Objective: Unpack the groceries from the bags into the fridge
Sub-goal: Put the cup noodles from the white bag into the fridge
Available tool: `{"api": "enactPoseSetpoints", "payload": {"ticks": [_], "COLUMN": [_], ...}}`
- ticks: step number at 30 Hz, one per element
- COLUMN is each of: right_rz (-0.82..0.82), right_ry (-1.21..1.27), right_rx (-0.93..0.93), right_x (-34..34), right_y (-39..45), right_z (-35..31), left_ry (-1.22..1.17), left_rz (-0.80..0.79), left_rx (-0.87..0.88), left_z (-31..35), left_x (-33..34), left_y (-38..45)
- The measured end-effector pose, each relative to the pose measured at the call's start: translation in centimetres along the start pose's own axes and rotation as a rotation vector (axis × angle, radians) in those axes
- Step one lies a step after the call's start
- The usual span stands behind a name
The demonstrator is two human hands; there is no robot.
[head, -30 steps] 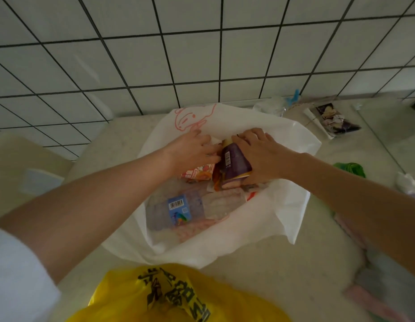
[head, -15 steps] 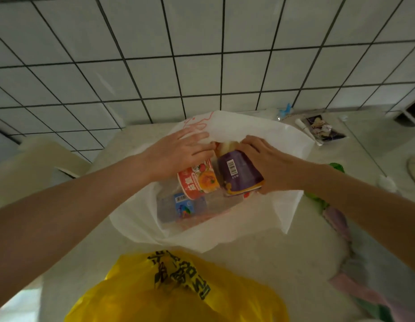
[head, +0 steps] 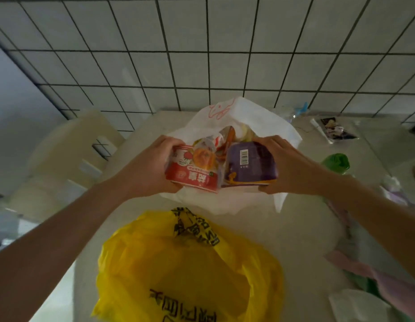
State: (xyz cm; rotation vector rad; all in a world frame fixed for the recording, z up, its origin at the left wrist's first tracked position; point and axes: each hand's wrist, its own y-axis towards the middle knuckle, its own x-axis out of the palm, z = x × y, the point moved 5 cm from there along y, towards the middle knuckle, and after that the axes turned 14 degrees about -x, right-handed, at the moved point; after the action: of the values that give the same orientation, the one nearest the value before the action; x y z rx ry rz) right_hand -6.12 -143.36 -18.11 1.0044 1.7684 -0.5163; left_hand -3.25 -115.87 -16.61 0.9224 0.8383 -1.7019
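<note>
Red cup [head: 192,168] and purple cup [head: 250,165] are held side by side, touching, above the open white bag [head: 260,117] on the counter [head: 283,228]. The left hand [head: 150,168] grips the red one, fingers curled round its far side; the right hand [head: 292,168] grips the purple one likewise. A yellow bag [head: 190,270] lies nearer.

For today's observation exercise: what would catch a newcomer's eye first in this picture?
The two packs held side by side at the centre: a red pack in the left hand, a purple pack in the right hand, above the white bag. Nearer the camera, a bright yellow bag fills the countertop's foreground.
</note>
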Motion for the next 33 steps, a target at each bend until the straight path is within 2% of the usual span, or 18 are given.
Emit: {"api": "enactPoseSetpoints", "payload": {"ticks": [4,9,12,16,20,27,33], "right_rz": [0.121,0.065,0.078,0.093,0.073,-0.014,-0.105], "right_ry": [0.146,0.298,0.507,0.791,0.862,0.908,0.965], "right_rx": [0.023,0.203,0.285,0.453,0.564,0.554,0.511], "right_x": [0.8,4.2,6.8,10.3,13.6,20.3,26.6], "right_y": [-0.4,-0.9,-1.6,-2.9,-4.8,-8.2,-10.2], "right_z": [-2.8,-5.4,-7.3,-11.2,-15.8,-27.0,-36.7], "left_ry": [-0.325,-0.597,-0.86,-1.206,-1.364,-1.538,-1.697], "left_rz": [0.02,0.138,0.217,0.242,0.28,0.347,0.466], "left_rx": [-0.155,-0.394,-0.576,-0.769,-0.914,-1.108,-1.197], "left_z": [-3.9,-8.5,-11.3,-14.4,-16.2,-19.6,-21.9], "left_x": [0.4,1.2,2.1,4.1,6.1,9.6,11.2], "left_y": [-4.8,-12.3,-17.6,-25.0,-32.1,-46.6,-58.2]}}
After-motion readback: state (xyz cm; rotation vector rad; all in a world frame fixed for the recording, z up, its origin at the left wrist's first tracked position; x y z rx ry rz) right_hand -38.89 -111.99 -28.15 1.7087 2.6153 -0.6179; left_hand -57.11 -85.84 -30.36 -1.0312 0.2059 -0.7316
